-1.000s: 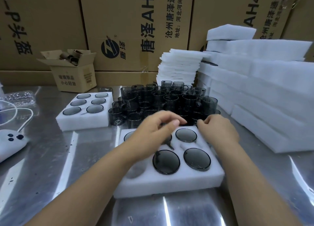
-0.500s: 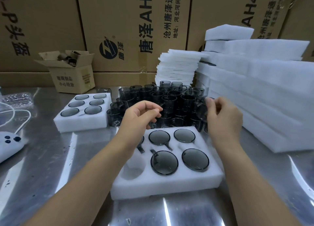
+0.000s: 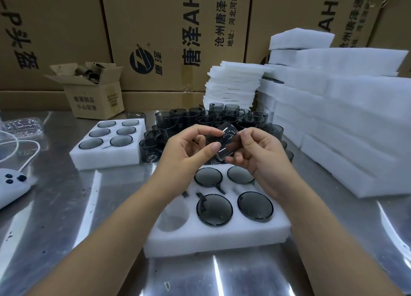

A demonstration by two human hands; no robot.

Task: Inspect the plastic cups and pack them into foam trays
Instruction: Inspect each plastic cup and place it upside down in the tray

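Observation:
A smoky grey plastic cup (image 3: 225, 141) is held tilted above the near foam tray (image 3: 213, 238). My left hand (image 3: 189, 155) pinches it from the left and my right hand (image 3: 259, 154) grips it from the right. The near tray holds several cups upside down, and its front left hole (image 3: 172, 221) has nothing in it. A cluster of loose grey cups (image 3: 200, 122) stands behind the hands. A second foam tray (image 3: 106, 155), full of cups, lies to the left.
Stacks of white foam trays (image 3: 347, 122) rise at the right, thinner foam sheets (image 3: 233, 84) behind the cups. A small open cardboard box (image 3: 93, 95) stands at the back left, big cartons behind. A white device (image 3: 11, 184) with a cable lies at the left edge.
My right hand has lifted a cup from the cluster and brought it to the middle. My left hand has risen from the near tray and taken hold of the same cup.

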